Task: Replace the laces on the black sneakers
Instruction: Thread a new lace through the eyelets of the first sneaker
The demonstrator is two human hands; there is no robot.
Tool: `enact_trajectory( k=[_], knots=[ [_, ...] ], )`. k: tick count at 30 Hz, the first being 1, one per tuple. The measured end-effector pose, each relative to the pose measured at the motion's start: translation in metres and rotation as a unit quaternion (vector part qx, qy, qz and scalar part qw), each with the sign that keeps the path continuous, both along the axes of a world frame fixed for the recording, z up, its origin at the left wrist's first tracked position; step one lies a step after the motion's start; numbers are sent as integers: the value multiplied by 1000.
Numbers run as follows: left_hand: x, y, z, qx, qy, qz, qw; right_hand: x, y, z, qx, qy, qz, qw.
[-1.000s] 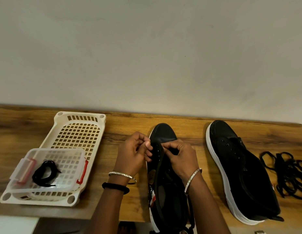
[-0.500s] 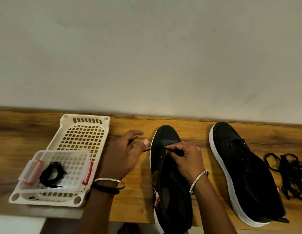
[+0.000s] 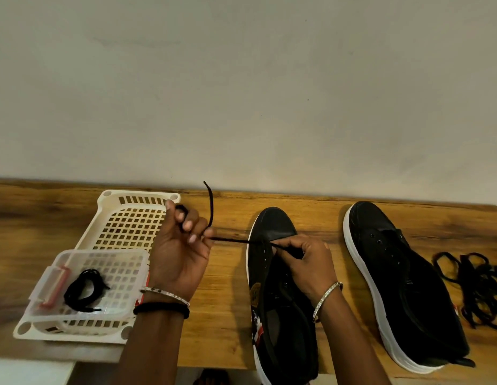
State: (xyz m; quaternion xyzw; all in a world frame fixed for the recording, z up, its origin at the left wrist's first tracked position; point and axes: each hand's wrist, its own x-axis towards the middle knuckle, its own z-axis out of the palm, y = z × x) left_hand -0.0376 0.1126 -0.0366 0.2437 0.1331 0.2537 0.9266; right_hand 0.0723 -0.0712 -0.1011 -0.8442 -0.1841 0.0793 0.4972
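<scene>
The lace point(image 3: 231, 240) is thin, limp and light. Your left hand point(image 3: 180, 254) pinches it just left of the sneaker point(image 3: 272, 222) on the desk point(image 3: 225, 315); your right hand point(image 3: 311, 263) pinches it at the far eyelets. Hold it near the tip, where it should be stiffest.

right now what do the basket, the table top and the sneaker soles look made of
Basket: moulded plastic, cream, glossy, with a uniform grid of holes.
Table top: wood or wood-look laminate, smooth, with brown grain streaks; cannot tell which.
Sneaker sole: probably rubber, white, matte, a smooth band round the black upper.
</scene>
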Motion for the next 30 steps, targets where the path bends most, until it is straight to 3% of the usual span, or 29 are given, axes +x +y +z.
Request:
enact_trajectory(
  k=[1, 3, 4, 6, 8, 10, 11, 12, 13, 15, 17, 19, 21, 25, 28, 30],
  knots=[
    [-2, 1, 1, 31, 27, 9, 999, -1, 0, 1, 13, 13, -1, 1000],
    [-4, 1, 0, 226, 139, 28, 964, -3, -1, 4, 42, 44, -4, 998],
    [-4, -1, -2, 363, 203, 31, 909, -4, -1, 6, 53, 54, -1, 997],
    [-3, -7, -11, 591, 270, 6, 760, -6, -2, 12, 69, 73, 7, 995],
    [-1, -13, -22, 725, 296, -35, 622, -7, -2, 18, 97, 106, 2, 990],
    [-1, -14, -25, 784, 309, -28, 537, -7, -4, 22, 110, 129, -3, 986],
    [-2, -13, -25, 794, 309, -14, 524, -6, -5, 22, 111, 137, -3, 984],
    [-1, -11, -28, 793, 300, -3, 530, -6, -6, 22, 112, 143, 0, 983],
    [0, -8, -27, 773, 288, 8, 565, -5, -7, 21, 113, 147, 6, 983],
    [3, -5, -22, 641, 275, 17, 716, -3, -8, 21, 121, 162, 13, 979],
    [5, -5, -7, 431, 229, 28, 873, -3, -9, 24, 157, 201, 4, 967],
    [4, -5, 2, 256, 146, 37, 955, -3, -10, 30, 208, 246, -17, 946],
    [2, -4, 8, 131, 62, 24, 989, -2, -13, 33, 240, 276, -51, 929],
    [0, -7, 12, -6, -19, 1, 1000, 4, -22, 42, 266, 286, -109, 914],
    [-3, -5, 13, -10, -71, -1, 997, 9, -31, 47, 279, 287, -126, 908],
    [-3, -2, 10, 81, -16, 0, 997, 11, -36, 47, 277, 285, -133, 908]
  ],
)
